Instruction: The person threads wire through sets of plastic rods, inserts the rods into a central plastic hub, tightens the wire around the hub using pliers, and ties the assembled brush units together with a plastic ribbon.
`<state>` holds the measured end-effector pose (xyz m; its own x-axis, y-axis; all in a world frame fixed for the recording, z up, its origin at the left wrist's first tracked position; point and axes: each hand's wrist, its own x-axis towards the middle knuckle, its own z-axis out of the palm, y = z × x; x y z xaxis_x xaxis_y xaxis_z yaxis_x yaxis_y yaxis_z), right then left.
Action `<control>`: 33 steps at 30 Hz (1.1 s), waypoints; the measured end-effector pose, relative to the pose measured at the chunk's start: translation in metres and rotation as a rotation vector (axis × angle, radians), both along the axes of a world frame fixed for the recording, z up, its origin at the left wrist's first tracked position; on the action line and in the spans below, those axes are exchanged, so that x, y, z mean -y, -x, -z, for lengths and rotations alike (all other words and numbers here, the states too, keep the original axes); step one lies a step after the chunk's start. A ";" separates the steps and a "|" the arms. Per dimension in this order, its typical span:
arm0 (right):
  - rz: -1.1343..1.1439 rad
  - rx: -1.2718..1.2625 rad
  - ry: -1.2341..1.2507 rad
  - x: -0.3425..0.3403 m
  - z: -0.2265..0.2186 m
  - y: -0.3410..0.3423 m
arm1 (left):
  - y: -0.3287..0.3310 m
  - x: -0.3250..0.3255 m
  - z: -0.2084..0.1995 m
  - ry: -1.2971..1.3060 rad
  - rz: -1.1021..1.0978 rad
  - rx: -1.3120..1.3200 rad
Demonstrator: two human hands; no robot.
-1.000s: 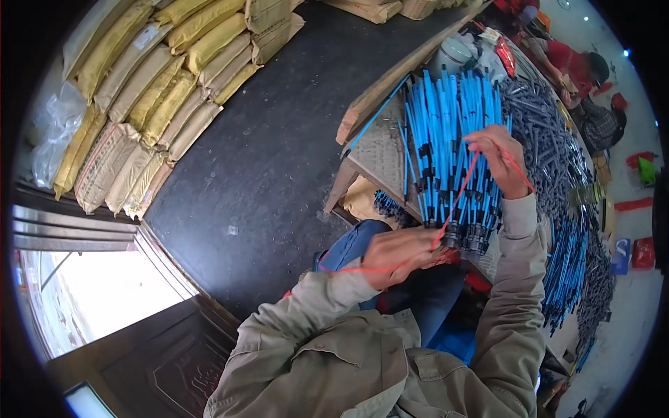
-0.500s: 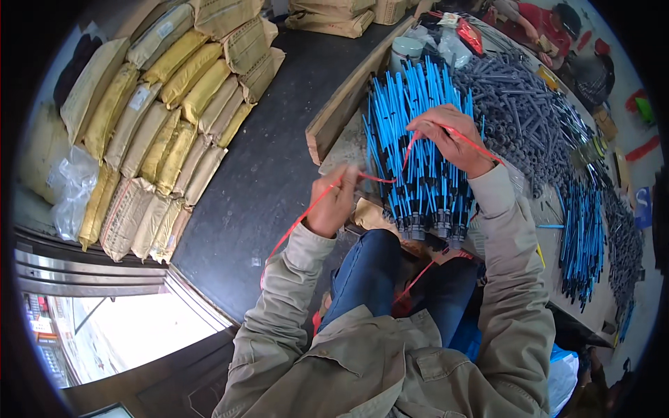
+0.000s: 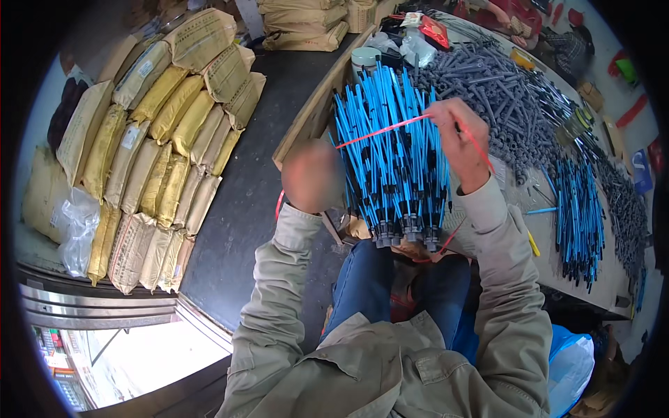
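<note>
A red plastic string [image 3: 387, 130] runs straight across a thick bundle of blue rods [image 3: 390, 181], which have black sleeves and grey fittings at their near ends. Pinched at the bundle's right side, the string is held in my right hand [image 3: 463, 143], with its loose end trailing over the wrist. On the left side, my left hand [image 3: 311, 177] is blurred, but the taut string comes out of it and a tail hangs by the cuff, so it is closed on the string. The bundle stands above my knees at the table's edge.
Grey plastic fittings [image 3: 481, 90] are heaped beyond the bundle, and more blue rods [image 3: 580, 219] lie at the right. A wooden board [image 3: 313, 97] edges the table. Stacked paper sacks [image 3: 157, 125] fill the left. Another person [image 3: 568, 49] is at the far right.
My hands have drawn apart, pulling the slack string straight across the bundle. My left hand has moved slightly left and upward. The whole view has shifted.
</note>
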<state>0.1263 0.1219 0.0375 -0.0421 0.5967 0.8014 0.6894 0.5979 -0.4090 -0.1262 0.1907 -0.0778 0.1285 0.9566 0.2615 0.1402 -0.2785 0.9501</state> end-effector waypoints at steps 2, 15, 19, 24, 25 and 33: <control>0.319 -0.051 0.041 0.008 0.008 -0.021 | -0.001 -0.002 -0.001 0.113 0.039 0.025; 0.371 -0.063 0.640 -0.005 0.103 -0.001 | -0.032 -0.040 0.026 0.149 0.143 0.000; 0.361 -0.045 0.595 0.040 0.105 0.021 | -0.016 0.002 0.027 0.326 0.116 0.143; 0.355 -0.342 0.457 0.127 0.124 0.063 | 0.011 0.108 0.000 0.356 0.063 0.244; 0.346 -0.347 0.458 0.134 0.125 0.067 | 0.012 0.122 -0.002 0.325 0.034 0.217; 0.223 -1.311 0.450 0.150 0.133 0.092 | 0.021 0.132 0.053 0.204 0.055 0.324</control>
<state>0.0343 -0.0279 -0.0951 0.7062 0.7040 -0.0753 -0.2761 0.1758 -0.9449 -0.1467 0.0589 -0.1304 0.1229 0.9872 0.1020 -0.1867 -0.0779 0.9793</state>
